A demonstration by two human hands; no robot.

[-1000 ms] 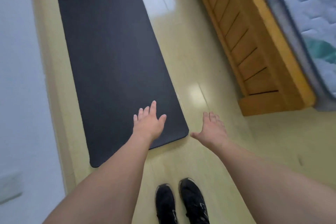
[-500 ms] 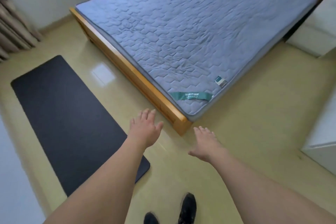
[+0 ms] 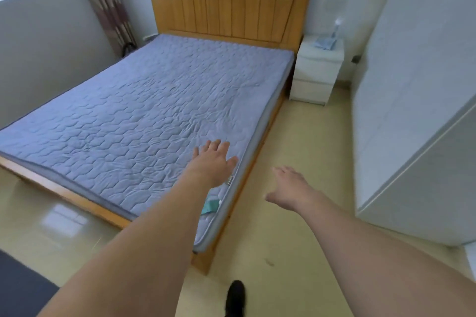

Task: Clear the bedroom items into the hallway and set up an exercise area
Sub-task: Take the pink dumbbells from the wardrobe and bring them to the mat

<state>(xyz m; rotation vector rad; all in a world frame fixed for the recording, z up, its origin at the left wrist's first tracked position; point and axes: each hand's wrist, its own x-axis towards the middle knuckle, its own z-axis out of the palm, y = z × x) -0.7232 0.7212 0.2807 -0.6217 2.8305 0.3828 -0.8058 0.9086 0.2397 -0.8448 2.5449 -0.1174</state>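
We extend both bare arms forward. Our left hand is held palm down with fingers spread; our right hand hangs relaxed, fingers straight, holding nothing.

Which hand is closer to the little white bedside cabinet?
The right hand is closer. It hovers over the floor, in front of the white two-drawer bedside cabinet. The left hand is farther away, over the grey quilted mattress.

No readable text anywhere. Teal fabric label on corner of grey-blue quilted mattress: print too blurred to read. Small white tag on mattress edge: marks illegible.
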